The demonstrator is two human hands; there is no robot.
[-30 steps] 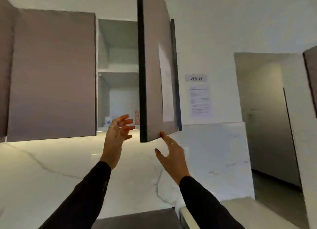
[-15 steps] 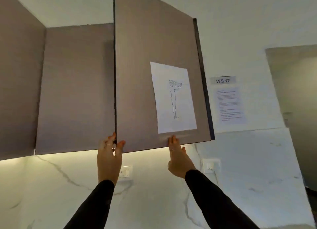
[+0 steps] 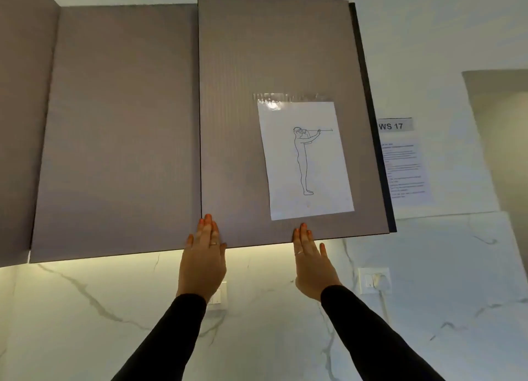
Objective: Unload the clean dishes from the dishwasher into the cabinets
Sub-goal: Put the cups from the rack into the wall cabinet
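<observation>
A taupe upper cabinet door [image 3: 234, 123] fills the middle of the head view, nearly flush with the neighbouring door [image 3: 120, 129]. A paper sheet with a line drawing of a standing figure [image 3: 305, 160] is taped to it. My left hand [image 3: 204, 255] lies flat with fingertips on the door's lower left corner. My right hand [image 3: 310, 262] presses its fingertips on the door's bottom edge, below the paper. Both hands hold nothing. The cabinet's inside and any dishes are hidden behind the door.
White marble backsplash [image 3: 85, 309] runs under the cabinets, lit by a strip light. A wall socket [image 3: 374, 280] sits to the right, another switch plate [image 3: 218, 293] behind my left wrist. A "WS 17" sign [image 3: 395, 126] and a printed notice [image 3: 404, 170] hang on the wall.
The cabinet door has swung from wide open to almost shut, hiding the shelves. Both hands moved up onto its lower edge and now lie flat against it.
</observation>
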